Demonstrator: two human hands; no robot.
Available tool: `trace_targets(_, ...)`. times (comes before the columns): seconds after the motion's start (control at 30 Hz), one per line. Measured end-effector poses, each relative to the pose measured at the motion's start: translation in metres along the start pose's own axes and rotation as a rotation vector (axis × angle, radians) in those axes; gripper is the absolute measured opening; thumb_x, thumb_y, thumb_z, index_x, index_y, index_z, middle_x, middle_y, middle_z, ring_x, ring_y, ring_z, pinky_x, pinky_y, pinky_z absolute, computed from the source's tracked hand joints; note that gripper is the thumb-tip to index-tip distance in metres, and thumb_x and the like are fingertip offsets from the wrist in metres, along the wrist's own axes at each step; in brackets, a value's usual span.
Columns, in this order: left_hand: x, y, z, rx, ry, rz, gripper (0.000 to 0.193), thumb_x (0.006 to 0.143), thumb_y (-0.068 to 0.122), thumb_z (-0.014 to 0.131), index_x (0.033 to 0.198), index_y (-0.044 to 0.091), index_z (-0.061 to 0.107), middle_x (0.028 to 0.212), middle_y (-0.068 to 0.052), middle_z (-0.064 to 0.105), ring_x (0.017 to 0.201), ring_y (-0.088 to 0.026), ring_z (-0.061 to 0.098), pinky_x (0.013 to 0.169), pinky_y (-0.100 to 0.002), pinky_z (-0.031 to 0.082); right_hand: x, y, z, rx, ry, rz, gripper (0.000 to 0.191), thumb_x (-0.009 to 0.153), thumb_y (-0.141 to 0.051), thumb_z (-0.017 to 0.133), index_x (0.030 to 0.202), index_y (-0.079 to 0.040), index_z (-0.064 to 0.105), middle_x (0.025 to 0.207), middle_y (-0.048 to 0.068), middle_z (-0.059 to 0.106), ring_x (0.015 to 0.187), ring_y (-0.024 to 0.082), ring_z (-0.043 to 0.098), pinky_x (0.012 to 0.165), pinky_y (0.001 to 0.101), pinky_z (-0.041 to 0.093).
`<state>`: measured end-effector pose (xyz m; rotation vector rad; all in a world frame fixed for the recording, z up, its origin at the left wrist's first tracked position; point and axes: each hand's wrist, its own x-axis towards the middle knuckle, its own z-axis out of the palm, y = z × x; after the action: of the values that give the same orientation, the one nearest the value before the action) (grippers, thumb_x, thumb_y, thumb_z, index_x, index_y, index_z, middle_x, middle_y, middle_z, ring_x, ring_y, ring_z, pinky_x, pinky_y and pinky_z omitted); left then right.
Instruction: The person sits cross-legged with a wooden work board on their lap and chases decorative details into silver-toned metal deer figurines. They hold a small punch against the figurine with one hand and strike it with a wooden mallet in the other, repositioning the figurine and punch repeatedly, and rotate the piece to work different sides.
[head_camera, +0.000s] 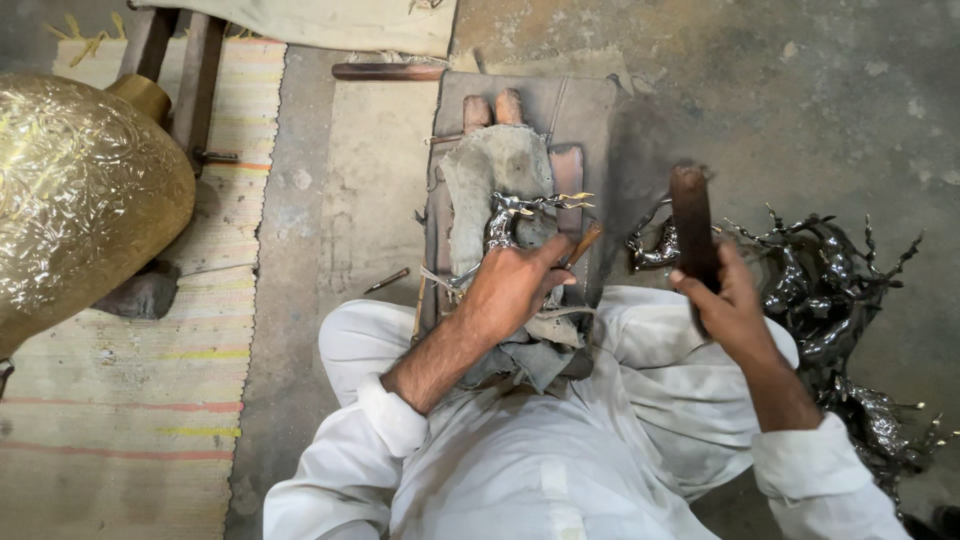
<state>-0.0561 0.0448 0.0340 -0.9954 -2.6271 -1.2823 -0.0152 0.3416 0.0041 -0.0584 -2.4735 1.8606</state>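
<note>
Metal deer figurine (512, 215) lies steadied on the cloth-padded block (500, 160) by the left hand (510, 290) gripping a punch (582, 245), while beside it the right hand (725, 300) clasps a raised wooden mallet (692, 225).

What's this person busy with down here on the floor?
A person in white clothes sits on the floor at a low cloth-covered block. Their left hand presses a thin tool against a small metal deer figure lying on the cloth. Their right hand holds a dark wooden mallet raised beside it. A heap of similar dark metal figures lies on the floor to their right, and a big patterned brass vessel rests on a striped mat to their left.
</note>
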Motion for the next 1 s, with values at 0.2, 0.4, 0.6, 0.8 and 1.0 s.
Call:
trace_targets(0.2,0.0,0.0,0.003,0.051,-0.078,-0.025,0.029,0.09,0.009,0.069,0.117,0.007,0.058,0.081,-0.013,0.075,0.073,-0.036,0.072,0.064,-0.048,0.055,0.001,-0.067,-0.033,-0.86,-0.009,-0.519,0.045,0.083,-0.007,0.078,0.127,-0.009,0.065,0.111,0.013,0.071,0.098,0.034,0.068,0.083,0.0425,0.053)
trace_targets(0.4,-0.001,0.001,0.001,0.053,-0.068,-0.019,0.029,0.091,0.011,0.07,0.116,0.007,0.056,0.081,-0.013,0.074,0.074,-0.036,0.072,0.064,-0.048,0.055,0.01,-0.106,-0.04,-1.054,-0.088,-0.413,0.047,0.074,-0.007,0.078,0.12,-0.011,0.068,0.099,0.011,0.071,0.093,0.034,0.067,0.079,0.0455,0.053)
trace_targets(0.6,-0.006,0.001,0.0,0.078,-0.062,-0.014,0.028,0.094,0.021,0.073,0.114,0.008,0.058,0.076,-0.016,0.071,0.07,-0.04,0.069,0.059,-0.05,0.051,0.005,-0.099,-0.046,-1.026,-0.057,-0.349,0.035,0.081,-0.01,0.076,0.115,-0.01,0.067,0.095,0.011,0.068,0.092,0.033,0.067,0.078,0.0449,0.052)
trace_targets(0.8,-0.009,-0.002,-0.002,0.003,-0.026,0.002,0.028,0.096,0.022,0.07,0.118,0.008,0.059,0.077,-0.016,0.071,0.068,-0.038,0.069,0.059,-0.048,0.052,0.0,-0.101,-0.044,-1.04,-0.018,-0.445,0.036,0.081,-0.009,0.076,0.116,-0.008,0.067,0.097,0.012,0.068,0.092,0.034,0.067,0.075,0.0431,0.052)
trace_targets(1.0,-0.012,-0.005,0.0,0.0,-0.042,-0.01,0.033,0.093,0.019,0.072,0.122,0.01,0.06,0.078,-0.016,0.071,0.066,-0.039,0.067,0.057,-0.048,0.051,-0.002,-0.107,-0.04,-1.121,-0.045,-0.475,0.042,0.077,-0.006,0.078,0.117,-0.008,0.068,0.093,0.012,0.068,0.089,0.034,0.067,0.076,0.0434,0.052)
